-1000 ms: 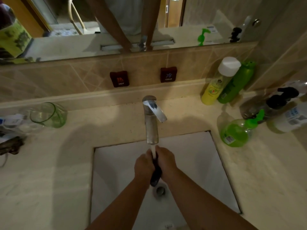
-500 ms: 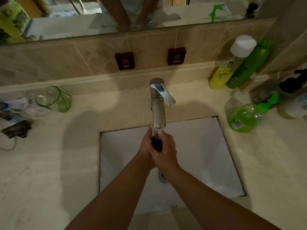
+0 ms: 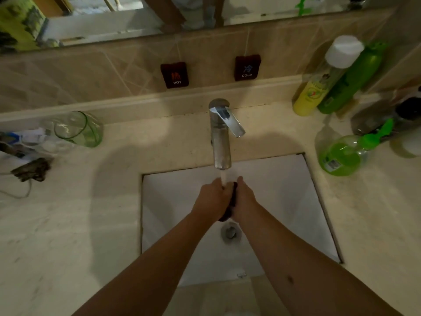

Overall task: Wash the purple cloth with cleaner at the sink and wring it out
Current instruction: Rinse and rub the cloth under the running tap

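The dark purple cloth (image 3: 232,199) is bunched between my two hands over the white sink basin (image 3: 284,201). My left hand (image 3: 213,198) grips it from the left and my right hand (image 3: 245,200) grips it from the right; only a narrow strip of cloth shows between them. Water runs from the chrome tap (image 3: 221,135) straight onto the cloth and my fingers. The drain (image 3: 229,232) lies just below my hands. A round green cleaner bottle (image 3: 341,156) stands on the counter at the sink's right edge.
A yellow bottle with a white cap (image 3: 321,83) and a green bottle (image 3: 355,78) lean in the back right corner. A green-tinted glass (image 3: 78,130) and small clutter sit on the left counter. Hot and cold labels (image 3: 175,75) hang on the tiled wall.
My hands have shifted from overlapping to side by side with the cloth pressed between them under the stream. The view has tilted slightly.
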